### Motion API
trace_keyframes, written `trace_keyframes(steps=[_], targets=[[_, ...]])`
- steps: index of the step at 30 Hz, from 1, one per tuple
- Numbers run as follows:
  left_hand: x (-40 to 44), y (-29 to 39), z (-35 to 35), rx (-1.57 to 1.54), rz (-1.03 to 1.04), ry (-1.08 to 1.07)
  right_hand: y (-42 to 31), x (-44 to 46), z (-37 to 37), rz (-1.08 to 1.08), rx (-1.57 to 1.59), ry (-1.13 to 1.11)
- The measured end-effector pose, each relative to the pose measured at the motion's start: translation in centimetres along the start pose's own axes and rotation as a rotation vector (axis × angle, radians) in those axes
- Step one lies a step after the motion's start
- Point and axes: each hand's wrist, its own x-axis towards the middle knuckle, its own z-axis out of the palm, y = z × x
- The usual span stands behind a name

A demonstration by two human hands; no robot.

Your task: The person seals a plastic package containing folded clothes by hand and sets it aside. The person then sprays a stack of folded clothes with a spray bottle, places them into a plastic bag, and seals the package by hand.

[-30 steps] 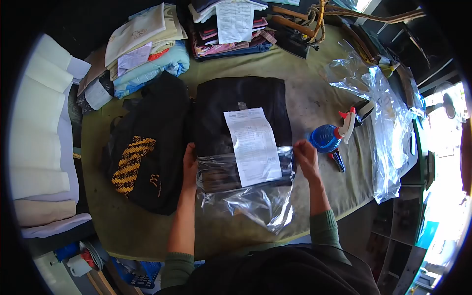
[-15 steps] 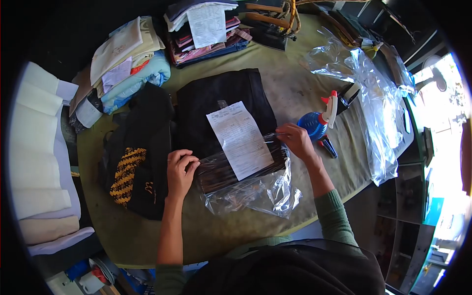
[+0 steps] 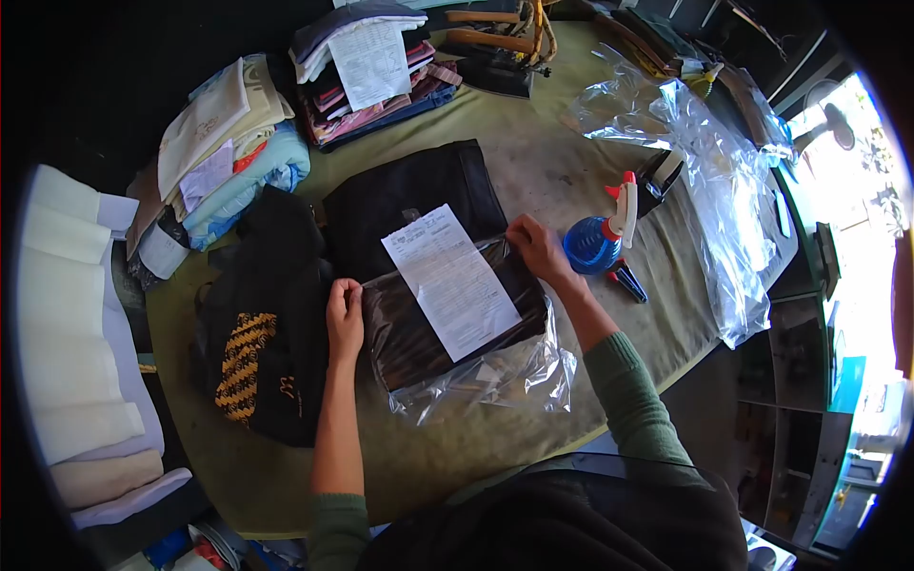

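A folded black garment (image 3: pixel 419 190) lies in front of me, its near part inside a clear plastic bag (image 3: pixel 481 381). On top rests a printed paper slip (image 3: pixel 452 281), at least partly under the film. My left hand (image 3: pixel 345 319) is closed on the bag's left edge, thumb and fingers pinching the film. At the opposite edge my right hand (image 3: pixel 541 249) pinches the same bag, beside the garment's right side. The film is stretched between both hands across the garment. Left of my left hand lies a black cloth item (image 3: pixel 286 324) with a yellow patterned panel.
A blue spray bottle (image 3: pixel 595 243) stands right of my right hand, with a dark red-tipped tool (image 3: pixel 628 281) beside it. Loose clear plastic (image 3: pixel 719 209) covers the table's right side. Folded laundry stacks (image 3: pixel 233 152) and an iron (image 3: pixel 490 71) are at the back.
Both hands have moved away from me along the garment, drawing the bag's edge farther over it and the paper slip. The view has also shifted slightly.
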Motion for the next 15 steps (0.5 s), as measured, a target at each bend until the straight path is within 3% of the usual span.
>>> trace_keyframes(steps=[4,11,15], targets=[[-2.2,1.0,-0.2,-0.012,-0.062,0.067,0.8,-1.4,-0.4,0.097,0.186,-0.004],[-2.7,-0.4,-1.9,-0.052,-0.270,-0.087,1.2,-2.0,-0.1,0.192,0.249,-0.023],[-1.3,-2.5,-0.1,-0.156,-0.230,0.093,1.7,-1.1,1.2,0.156,0.143,0.074]])
